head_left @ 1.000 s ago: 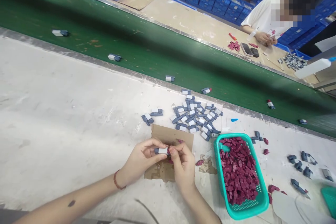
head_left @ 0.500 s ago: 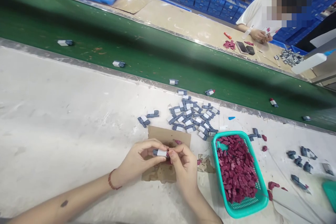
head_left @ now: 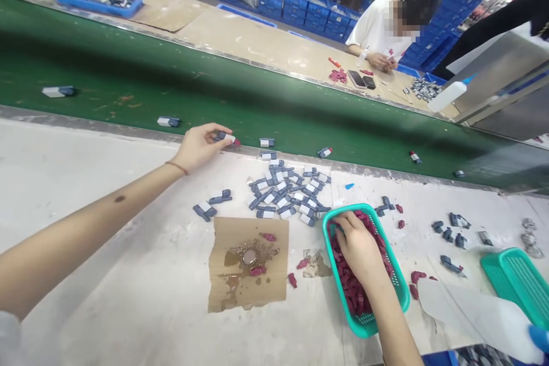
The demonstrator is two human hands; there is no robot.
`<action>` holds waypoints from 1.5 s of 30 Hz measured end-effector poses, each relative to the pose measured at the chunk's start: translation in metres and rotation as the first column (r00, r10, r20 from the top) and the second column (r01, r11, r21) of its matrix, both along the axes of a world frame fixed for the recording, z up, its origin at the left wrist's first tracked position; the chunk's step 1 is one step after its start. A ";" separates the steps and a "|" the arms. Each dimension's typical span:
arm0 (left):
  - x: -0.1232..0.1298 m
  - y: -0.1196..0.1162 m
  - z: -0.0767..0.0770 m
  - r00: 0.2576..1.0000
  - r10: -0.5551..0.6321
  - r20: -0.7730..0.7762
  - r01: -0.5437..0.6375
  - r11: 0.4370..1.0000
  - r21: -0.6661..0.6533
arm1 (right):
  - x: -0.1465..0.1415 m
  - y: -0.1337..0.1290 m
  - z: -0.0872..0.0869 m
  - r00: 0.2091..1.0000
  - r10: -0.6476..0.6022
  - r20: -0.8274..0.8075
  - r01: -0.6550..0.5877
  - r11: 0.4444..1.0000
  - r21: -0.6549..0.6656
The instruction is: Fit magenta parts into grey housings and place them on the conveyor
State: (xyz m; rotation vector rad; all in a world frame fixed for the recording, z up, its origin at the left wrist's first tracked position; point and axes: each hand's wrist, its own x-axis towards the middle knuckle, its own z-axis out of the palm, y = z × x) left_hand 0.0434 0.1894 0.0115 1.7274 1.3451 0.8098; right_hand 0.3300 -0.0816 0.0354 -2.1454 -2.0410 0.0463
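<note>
Left fingers (head_left: 218, 127) pinch part (head_left: 229, 138) by belt edge (head_left: 128, 130) | right fingers (head_left: 350, 219) inside basket (head_left: 364, 329), grip unclear

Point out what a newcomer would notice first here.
Probably the bright teal basket right of centre, full of maroon pieces, with the right hand reaching in. Next, the broad green belt crossing the picture, where the left hand holds a red-tipped grey-and-white part at the near edge. Between them lies a loose heap of grey-and-white parts.
</note>
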 end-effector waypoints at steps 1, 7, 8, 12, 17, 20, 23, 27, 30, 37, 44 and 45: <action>0.004 0.011 -0.002 0.999 -0.004 -0.040 0.006 0.999 0.036 | 0.002 0.002 -0.004 0.997 0.027 0.070 -0.027 1.000 -0.008; 0.039 0.031 -0.010 0.946 -0.187 -0.264 0.263 0.919 0.292 | 0.002 0.004 -0.016 0.953 0.030 0.301 -0.048 0.998 0.051; 0.047 0.029 -0.011 0.927 -0.234 -0.292 0.322 0.897 0.304 | 0.002 0.004 -0.016 0.955 0.023 0.295 -0.042 0.997 0.057; 0.079 0.022 -0.017 0.853 -0.392 -0.344 0.490 0.829 0.270 | 0.003 0.002 -0.006 1.000 0.004 0.009 -0.005 0.998 0.055; 0.103 0.023 -0.018 0.833 -0.468 -0.296 0.535 0.818 0.212 | -0.015 -0.002 0.020 0.704 -0.125 -0.699 0.154 0.988 -0.022; 0.107 0.024 -0.014 0.853 -0.476 -0.215 0.513 0.840 0.178 | -0.039 -0.002 0.030 0.453 -0.151 -0.879 0.183 0.980 -0.075; 0.102 0.020 -0.009 0.889 -0.446 -0.102 0.457 0.877 0.146 | -0.067 0.003 0.031 0.305 -0.187 -0.934 0.169 0.976 -0.140; 0.080 0.006 -0.003 0.938 -0.333 0.102 0.327 0.942 0.073 | -0.104 0.013 0.015 0.330 -0.182 -0.926 0.137 0.980 -0.144; 0.052 -0.017 0.002 0.935 -0.236 0.265 0.254 0.966 -0.036 | -0.122 0.019 -0.004 0.487 -0.104 -0.867 0.077 0.994 -0.076; -0.018 -0.108 0.008 0.813 0.055 0.579 0.328 0.779 -0.534 | -0.132 0.023 -0.039 0.825 0.320 -0.466 -0.323 0.943 0.076; -0.038 -0.166 0.001 0.786 0.164 0.597 0.372 0.646 -0.667 | -0.135 0.023 -0.039 0.869 0.480 -0.122 -0.464 0.875 0.140; -0.037 -0.170 0.000 0.784 0.169 0.597 0.363 0.656 -0.662 | -0.135 0.023 -0.038 0.869 0.483 -0.109 -0.468 0.873 0.142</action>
